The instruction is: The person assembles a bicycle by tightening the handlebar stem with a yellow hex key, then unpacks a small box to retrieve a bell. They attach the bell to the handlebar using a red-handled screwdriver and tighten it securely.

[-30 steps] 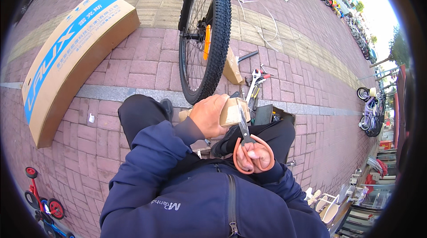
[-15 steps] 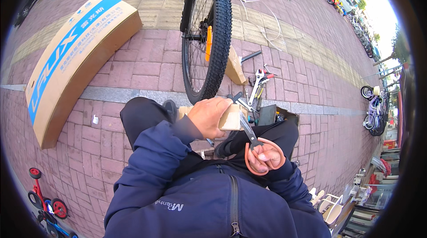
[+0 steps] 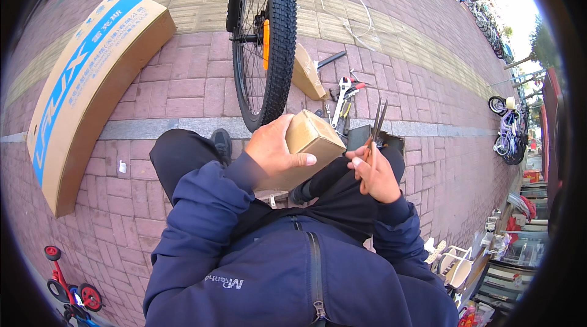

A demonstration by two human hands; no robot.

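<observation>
A small brown cardboard box (image 3: 318, 137) is gripped in my left hand (image 3: 269, 146), its thumb lying along the near side. It is tilted, with one end toward my right hand (image 3: 378, 177). In that hand is a pair of scissors (image 3: 379, 120), blades pointing up and away and slightly parted. My right fingers are curled about the handles, which they mostly hide, and the fingertips come close to the box's right corner. Both hands are above my lap, between my bent knees.
A bicycle's front wheel (image 3: 263, 52) stands just ahead, an orange reflector on its spokes. Right of it lie a long carton (image 3: 307, 73), an adjustable wrench (image 3: 340, 99) and other tools beside a dark toolbox (image 3: 359, 137). A large printed carton (image 3: 98, 88) lies left.
The box has been turned and raised, so its end faces me more. The scissors have swung away from it to point upward, and my right hand has shifted up and right.
</observation>
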